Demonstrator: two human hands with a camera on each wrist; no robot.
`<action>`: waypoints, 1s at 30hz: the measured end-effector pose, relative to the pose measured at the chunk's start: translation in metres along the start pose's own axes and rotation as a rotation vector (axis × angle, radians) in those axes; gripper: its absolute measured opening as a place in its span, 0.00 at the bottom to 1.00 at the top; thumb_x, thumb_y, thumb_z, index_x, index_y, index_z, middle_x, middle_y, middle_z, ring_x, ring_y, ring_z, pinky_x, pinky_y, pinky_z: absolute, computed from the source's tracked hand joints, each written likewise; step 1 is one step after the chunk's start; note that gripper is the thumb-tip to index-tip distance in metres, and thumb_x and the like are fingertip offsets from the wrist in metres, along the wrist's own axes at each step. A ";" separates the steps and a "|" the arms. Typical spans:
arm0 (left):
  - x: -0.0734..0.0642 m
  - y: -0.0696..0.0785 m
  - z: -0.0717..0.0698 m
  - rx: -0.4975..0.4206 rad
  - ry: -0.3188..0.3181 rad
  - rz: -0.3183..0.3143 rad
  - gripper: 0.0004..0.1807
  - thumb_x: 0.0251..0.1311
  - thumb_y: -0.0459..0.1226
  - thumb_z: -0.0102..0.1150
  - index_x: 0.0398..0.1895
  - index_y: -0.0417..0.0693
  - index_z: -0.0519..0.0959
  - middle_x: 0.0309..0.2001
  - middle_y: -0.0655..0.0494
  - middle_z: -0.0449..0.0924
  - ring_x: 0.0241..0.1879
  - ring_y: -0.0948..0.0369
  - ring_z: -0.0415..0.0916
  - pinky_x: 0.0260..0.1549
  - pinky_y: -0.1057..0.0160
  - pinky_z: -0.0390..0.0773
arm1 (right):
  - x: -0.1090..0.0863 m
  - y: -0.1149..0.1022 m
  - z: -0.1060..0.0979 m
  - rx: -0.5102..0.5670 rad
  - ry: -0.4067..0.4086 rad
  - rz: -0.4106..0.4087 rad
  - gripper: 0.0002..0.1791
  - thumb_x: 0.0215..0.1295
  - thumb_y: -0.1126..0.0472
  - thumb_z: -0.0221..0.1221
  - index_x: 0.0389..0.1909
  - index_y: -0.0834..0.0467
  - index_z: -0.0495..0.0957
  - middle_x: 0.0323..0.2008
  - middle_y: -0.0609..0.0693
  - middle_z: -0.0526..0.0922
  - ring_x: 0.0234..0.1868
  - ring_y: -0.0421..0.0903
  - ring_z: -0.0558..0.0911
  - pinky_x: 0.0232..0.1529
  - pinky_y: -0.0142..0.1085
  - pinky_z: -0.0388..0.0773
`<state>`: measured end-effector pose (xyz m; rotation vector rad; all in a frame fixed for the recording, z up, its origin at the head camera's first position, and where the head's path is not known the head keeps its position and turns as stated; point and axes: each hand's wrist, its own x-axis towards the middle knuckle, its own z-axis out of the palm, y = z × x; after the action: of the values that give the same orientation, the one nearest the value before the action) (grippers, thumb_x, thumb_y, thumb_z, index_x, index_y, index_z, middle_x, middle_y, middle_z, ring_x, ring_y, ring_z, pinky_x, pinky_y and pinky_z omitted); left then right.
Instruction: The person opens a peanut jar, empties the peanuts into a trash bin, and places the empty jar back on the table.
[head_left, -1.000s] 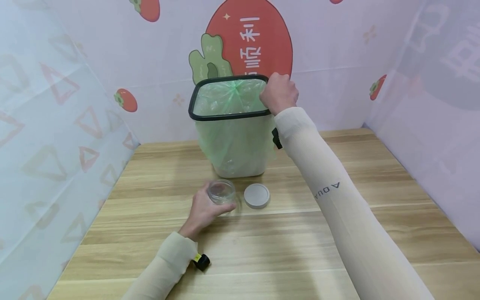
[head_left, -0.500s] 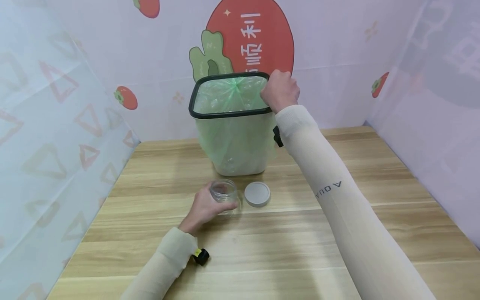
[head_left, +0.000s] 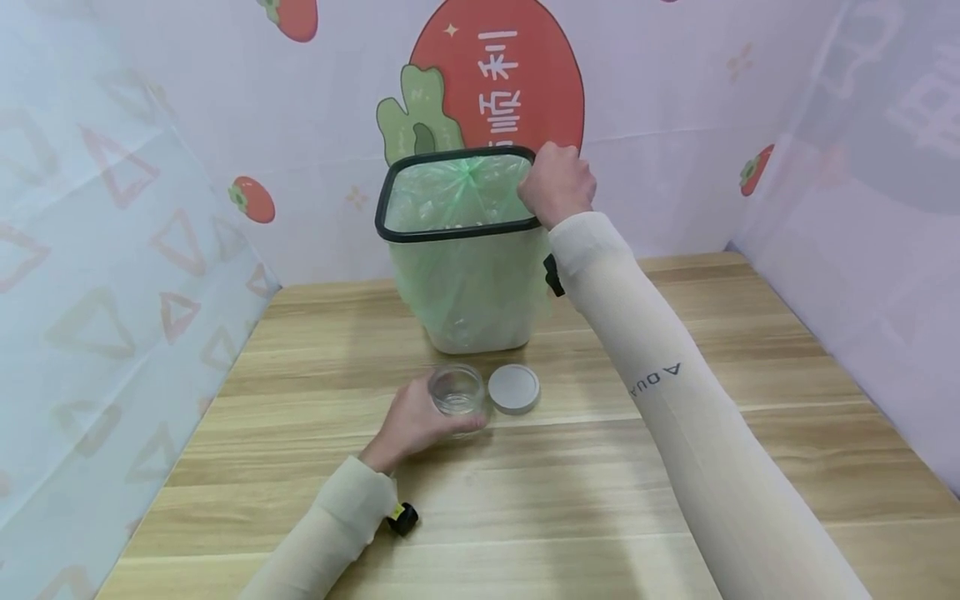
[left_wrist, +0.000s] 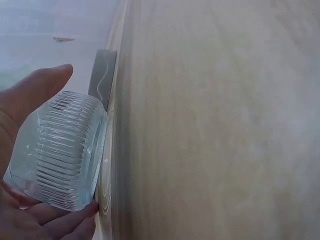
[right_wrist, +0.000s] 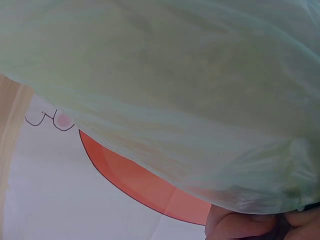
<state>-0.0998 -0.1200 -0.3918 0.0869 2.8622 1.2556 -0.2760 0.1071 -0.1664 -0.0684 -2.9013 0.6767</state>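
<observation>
My left hand point(head_left: 420, 421) holds a clear glass jar point(head_left: 456, 392), thumb on the near side and fingers round the far side. In the left wrist view the ribbed jar point(left_wrist: 65, 150) is upright, its base close over the tabletop. Just right of the jar lies a round grey-white lid point(head_left: 514, 389). At the back, my right hand point(head_left: 558, 185) grips the black rim point(head_left: 459, 234) of a white trash can point(head_left: 480, 292) at its right side. A thin green bag point(right_wrist: 165, 90) lines the can and hangs over its outside.
The wood-grain table point(head_left: 570, 500) carries the can, jar and lid. A printed cloth backdrop point(head_left: 322, 100) with red fruit rises right behind the can. More cloth walls point(head_left: 97, 250) stand on the left and right sides.
My left hand has moved a little to the right with the jar, closer to the lid. My right hand stays on the can's rim, and the can and lid have not moved.
</observation>
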 end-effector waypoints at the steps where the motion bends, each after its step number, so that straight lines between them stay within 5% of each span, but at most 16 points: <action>1: -0.001 0.000 0.000 0.013 0.001 0.006 0.51 0.32 0.59 0.89 0.64 0.52 0.79 0.51 0.57 0.87 0.51 0.56 0.83 0.56 0.51 0.82 | 0.000 0.000 0.001 0.000 -0.001 -0.001 0.21 0.77 0.55 0.51 0.61 0.62 0.78 0.51 0.58 0.83 0.43 0.55 0.85 0.43 0.45 0.87; 10: -0.002 -0.002 -0.001 0.120 0.000 0.051 0.53 0.32 0.65 0.86 0.65 0.55 0.78 0.52 0.57 0.87 0.54 0.55 0.84 0.55 0.49 0.83 | 0.000 -0.003 0.004 0.006 0.004 -0.007 0.21 0.77 0.55 0.51 0.61 0.62 0.78 0.50 0.58 0.83 0.42 0.55 0.85 0.43 0.45 0.87; 19: -0.001 -0.002 -0.002 0.157 -0.009 0.021 0.66 0.33 0.67 0.84 0.74 0.42 0.66 0.63 0.47 0.80 0.64 0.46 0.78 0.63 0.43 0.79 | 0.000 -0.005 0.004 0.009 0.007 -0.005 0.21 0.77 0.55 0.51 0.62 0.62 0.78 0.51 0.58 0.84 0.43 0.55 0.86 0.46 0.46 0.88; 22: -0.001 -0.002 -0.002 0.175 -0.001 0.016 0.65 0.32 0.67 0.85 0.71 0.43 0.67 0.61 0.48 0.80 0.63 0.46 0.78 0.62 0.43 0.79 | 0.001 -0.004 0.003 0.003 -0.007 0.003 0.21 0.77 0.54 0.51 0.61 0.61 0.78 0.51 0.58 0.83 0.43 0.55 0.85 0.42 0.44 0.86; 30: -0.004 0.003 -0.002 0.211 -0.024 -0.012 0.81 0.31 0.67 0.85 0.84 0.39 0.50 0.77 0.39 0.66 0.75 0.39 0.67 0.74 0.38 0.69 | 0.005 0.005 -0.008 0.038 -0.071 0.056 0.16 0.75 0.51 0.50 0.53 0.57 0.73 0.40 0.52 0.74 0.38 0.52 0.79 0.32 0.40 0.75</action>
<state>-0.0952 -0.1197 -0.3885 0.0860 2.9586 0.9392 -0.2792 0.1155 -0.1614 -0.1239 -2.9625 0.7585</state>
